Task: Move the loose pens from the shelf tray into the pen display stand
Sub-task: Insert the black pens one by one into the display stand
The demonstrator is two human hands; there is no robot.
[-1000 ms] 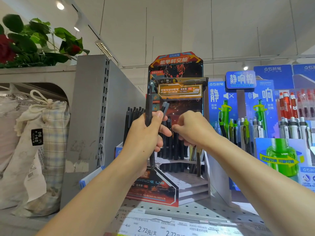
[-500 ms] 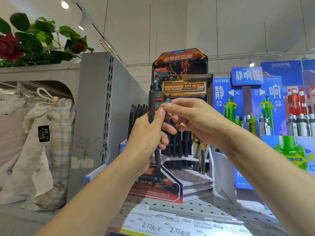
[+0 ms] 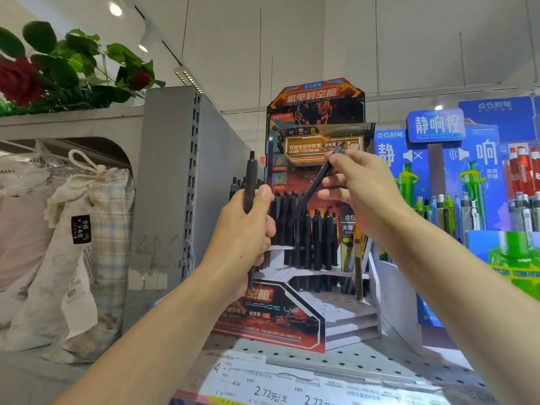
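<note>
While both hands work in front of it, the tiered cardboard pen display stand with red, orange and black printed panels sits on a grey perforated metal shelf carrying white price labels along its front edge. Left of the stand rises a grey slotted metal upright; beyond it lie a checked fabric drawstring bag and, above, artificial red roses with green leaves. To the right stand blue cardboard displays of green and white pens.

Rows of matte black pens stand upright in the stand's upper tiers, partly hidden by both hands.

Left hand is curled around an upright black pen, long axis vertical, clicker end up, lower tip showing below the fist. Right hand pinches a second slim black pen near its upper end; it slants, top toward the upper right, tip down-left toward the standing pens, apart from them.
</note>
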